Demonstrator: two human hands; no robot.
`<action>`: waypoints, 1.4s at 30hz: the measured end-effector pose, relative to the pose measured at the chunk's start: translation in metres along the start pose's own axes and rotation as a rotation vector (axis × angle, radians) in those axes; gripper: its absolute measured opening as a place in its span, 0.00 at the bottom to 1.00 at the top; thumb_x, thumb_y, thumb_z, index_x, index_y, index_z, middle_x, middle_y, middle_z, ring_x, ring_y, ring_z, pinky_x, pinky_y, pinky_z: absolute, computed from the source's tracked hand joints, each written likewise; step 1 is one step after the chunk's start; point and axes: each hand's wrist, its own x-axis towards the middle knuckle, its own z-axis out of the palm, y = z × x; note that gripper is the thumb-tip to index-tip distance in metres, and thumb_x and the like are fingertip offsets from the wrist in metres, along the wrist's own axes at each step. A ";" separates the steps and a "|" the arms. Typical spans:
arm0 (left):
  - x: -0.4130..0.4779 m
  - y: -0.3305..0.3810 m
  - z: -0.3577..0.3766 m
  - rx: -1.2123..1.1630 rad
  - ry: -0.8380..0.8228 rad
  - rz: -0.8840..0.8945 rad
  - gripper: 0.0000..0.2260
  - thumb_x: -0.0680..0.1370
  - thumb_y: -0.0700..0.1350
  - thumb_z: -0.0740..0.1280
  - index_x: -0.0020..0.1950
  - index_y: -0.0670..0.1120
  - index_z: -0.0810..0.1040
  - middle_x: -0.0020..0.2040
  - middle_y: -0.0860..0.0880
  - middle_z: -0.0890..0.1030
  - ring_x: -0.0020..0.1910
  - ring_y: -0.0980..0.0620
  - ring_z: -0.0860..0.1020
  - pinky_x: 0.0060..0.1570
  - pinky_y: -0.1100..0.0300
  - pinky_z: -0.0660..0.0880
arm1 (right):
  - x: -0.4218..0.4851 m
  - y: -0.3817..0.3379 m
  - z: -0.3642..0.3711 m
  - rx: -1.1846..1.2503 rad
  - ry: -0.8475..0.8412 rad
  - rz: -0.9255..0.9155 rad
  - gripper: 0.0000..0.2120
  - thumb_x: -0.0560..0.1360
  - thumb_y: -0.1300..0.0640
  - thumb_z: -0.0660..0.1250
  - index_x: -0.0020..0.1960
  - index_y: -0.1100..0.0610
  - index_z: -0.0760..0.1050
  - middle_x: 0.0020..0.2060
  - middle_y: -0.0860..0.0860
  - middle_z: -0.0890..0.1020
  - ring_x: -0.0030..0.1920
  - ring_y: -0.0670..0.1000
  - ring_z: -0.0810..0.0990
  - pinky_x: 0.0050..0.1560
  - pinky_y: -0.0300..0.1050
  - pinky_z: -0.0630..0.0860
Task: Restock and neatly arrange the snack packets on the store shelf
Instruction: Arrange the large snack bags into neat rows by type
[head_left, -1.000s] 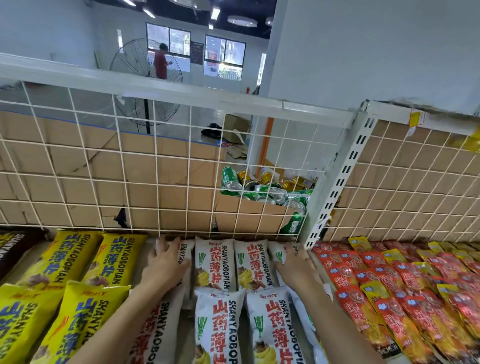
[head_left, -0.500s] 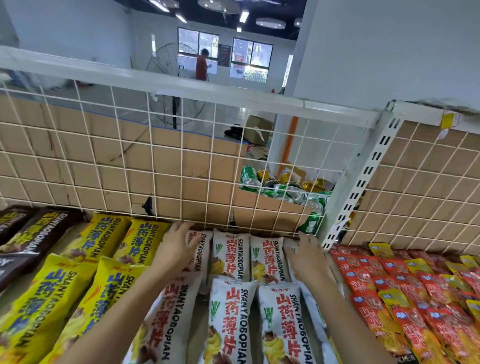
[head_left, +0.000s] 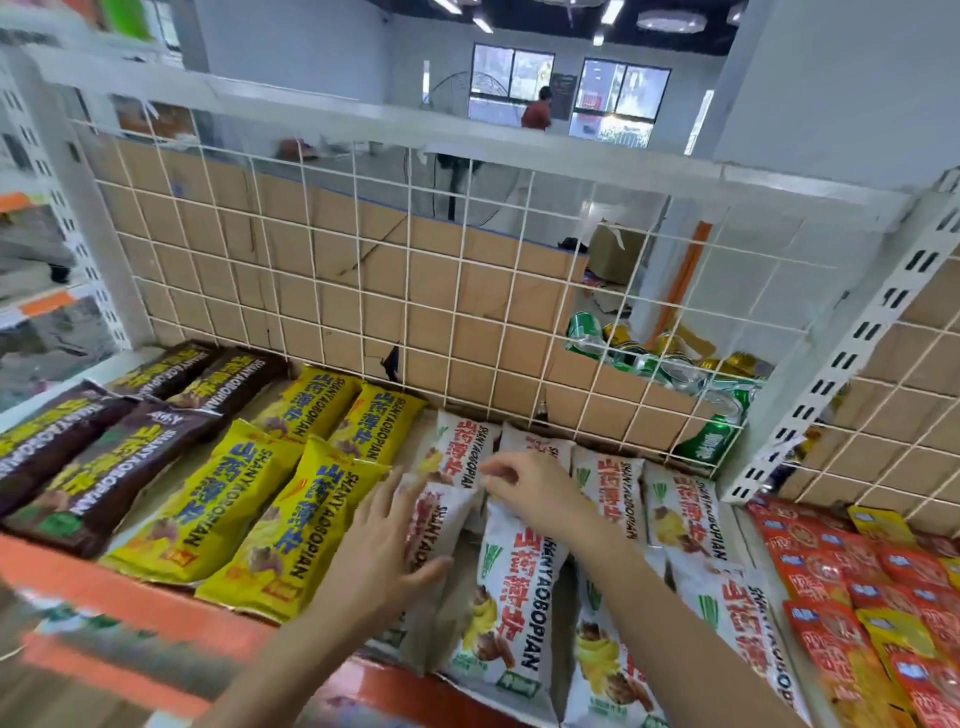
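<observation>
Fingers of the left hand (head_left: 387, 545) lie straight and spread, pressing a white packet (head_left: 441, 525) at the front of the shelf (head_left: 78, 577). The right hand (head_left: 540, 499), at its two o'clock, curls and pinches the top seam of the next packet (head_left: 511, 587). At nine o'clock of the hands sit yellow packets (head_left: 218, 499), red sachets (head_left: 852, 587) at three, a wire grid (head_left: 415, 291) at twelve. The puffed bags look light, slick and crushable; end seams, not the bellies, seem the safest hold.
</observation>
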 end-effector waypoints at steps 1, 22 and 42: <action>-0.006 0.001 0.002 0.033 0.006 -0.023 0.43 0.67 0.70 0.58 0.77 0.53 0.47 0.77 0.50 0.43 0.76 0.49 0.48 0.73 0.55 0.52 | 0.005 -0.005 0.004 -0.025 -0.017 -0.003 0.13 0.78 0.54 0.62 0.59 0.56 0.78 0.54 0.52 0.81 0.54 0.51 0.78 0.53 0.43 0.73; -0.031 -0.001 0.026 0.018 0.049 0.024 0.42 0.60 0.64 0.60 0.71 0.46 0.65 0.67 0.40 0.73 0.51 0.39 0.79 0.43 0.50 0.79 | 0.029 -0.020 0.013 0.145 -0.147 0.307 0.16 0.72 0.52 0.71 0.48 0.66 0.80 0.26 0.49 0.68 0.23 0.44 0.62 0.22 0.36 0.58; -0.051 0.002 0.032 0.060 0.008 -0.009 0.43 0.58 0.65 0.58 0.69 0.43 0.68 0.67 0.42 0.73 0.51 0.44 0.81 0.40 0.54 0.79 | 0.037 0.005 0.033 0.156 0.031 0.317 0.19 0.73 0.52 0.69 0.47 0.71 0.76 0.32 0.57 0.70 0.31 0.51 0.66 0.34 0.42 0.62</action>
